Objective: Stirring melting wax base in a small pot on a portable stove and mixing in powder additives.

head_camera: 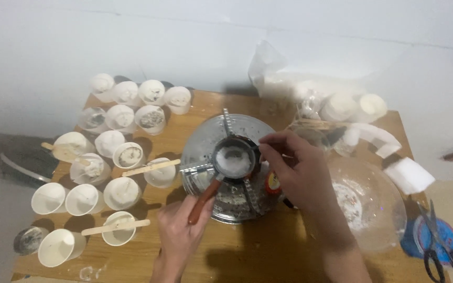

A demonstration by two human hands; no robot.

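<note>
From the head view, the left hand [182,228] had its grip closed around the red handle [203,202] of a small dark pot [234,160]. The pot sat on a round metal stove [226,167], just past that grip. The right hand [294,167] pinched the pot's far rim. Holding it level with both hands seemed the best way to keep the white stuff inside from spilling. White cups [121,191] crowded the counter [247,251] left of the grip. A clear bowl [368,202] sat to the right. The near edge was open.

Small dark pot [233,159] with reddish-brown handle, white contents inside, upright on metal stove [237,202] at table centre; handle angled toward lower left.
</note>
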